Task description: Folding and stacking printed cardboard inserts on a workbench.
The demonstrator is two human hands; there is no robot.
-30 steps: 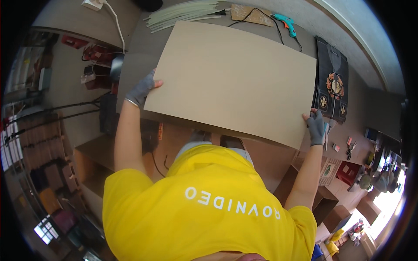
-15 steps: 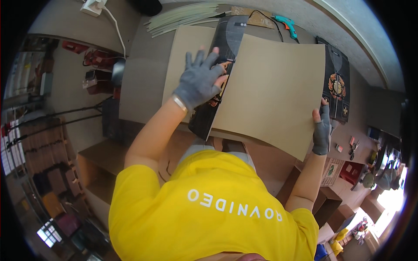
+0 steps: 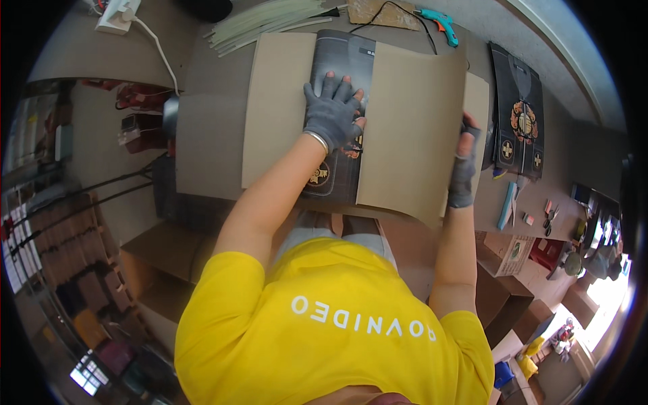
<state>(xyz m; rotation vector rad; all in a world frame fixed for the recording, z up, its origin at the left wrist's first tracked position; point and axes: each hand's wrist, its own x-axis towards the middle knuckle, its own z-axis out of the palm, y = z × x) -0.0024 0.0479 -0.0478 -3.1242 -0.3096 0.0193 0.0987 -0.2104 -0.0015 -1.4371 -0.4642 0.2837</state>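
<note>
Head view: where's our cardboard sheet [image 3: 412, 128]?

Centre frame; our left hand [image 3: 331, 113] lies on its black flap [image 3: 343, 57], fingers apart. Our right hand [image 3: 464, 165] is at its right edge; whether clamped, we can't tell.

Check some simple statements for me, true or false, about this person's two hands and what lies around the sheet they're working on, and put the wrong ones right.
1. The left hand lies spread on a dark printed panel. True.
2. The right hand is on the glue gun. False: it is at the right edge of the brown sheet; the glue gun lies apart, toward the far side of the table.
3. Both hands wear grey fingerless gloves. True.
4. The scissors lie left of the brown sheet. False: the scissors lie to its right.
5. Another dark printed piece lies to the right of the brown sheet. True.
</note>
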